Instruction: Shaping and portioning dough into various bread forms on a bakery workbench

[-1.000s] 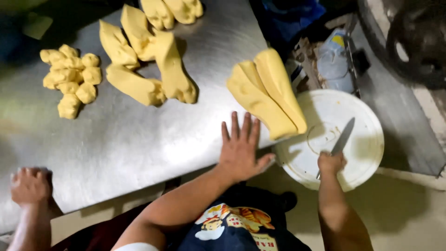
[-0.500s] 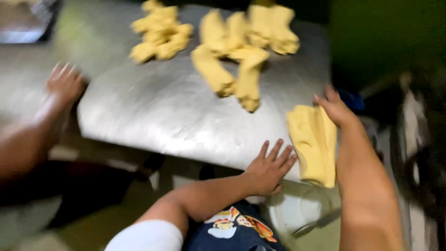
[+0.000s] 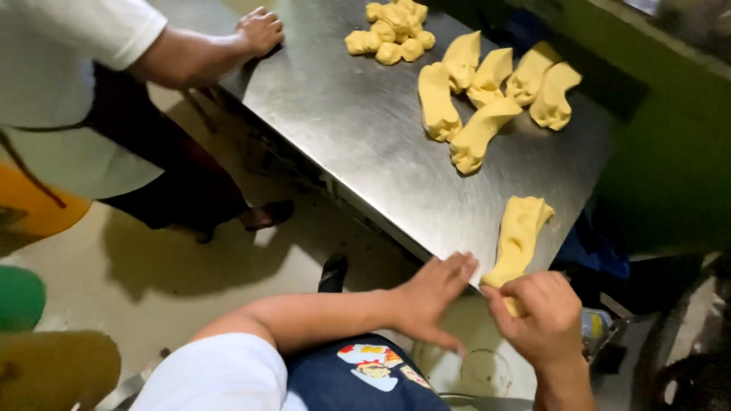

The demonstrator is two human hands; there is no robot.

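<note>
A long yellow dough strip point(image 3: 521, 228) lies at the near corner of the steel table point(image 3: 365, 129), its near end hanging over the edge. My right hand point(image 3: 539, 320) pinches that near end. My left hand point(image 3: 434, 293) rests flat on the table edge just left of it, fingers out and almost touching the dough. Several more dough lengths point(image 3: 480, 91) lie grouped further up the table, and a pile of small dough lumps point(image 3: 392, 34) sits beyond them.
Another person in a white shirt point(image 3: 68, 84) stands at the left with a hand point(image 3: 259, 30) on the table's far edge. A white round container point(image 3: 480, 369) sits below my hands. Green wall point(image 3: 670, 152) borders the table's right side.
The view has swung round the table. My right hand, which held a knife over a white plate a second ago, came to the dough strip and now grips its end. My left hand stayed at the edge.
</note>
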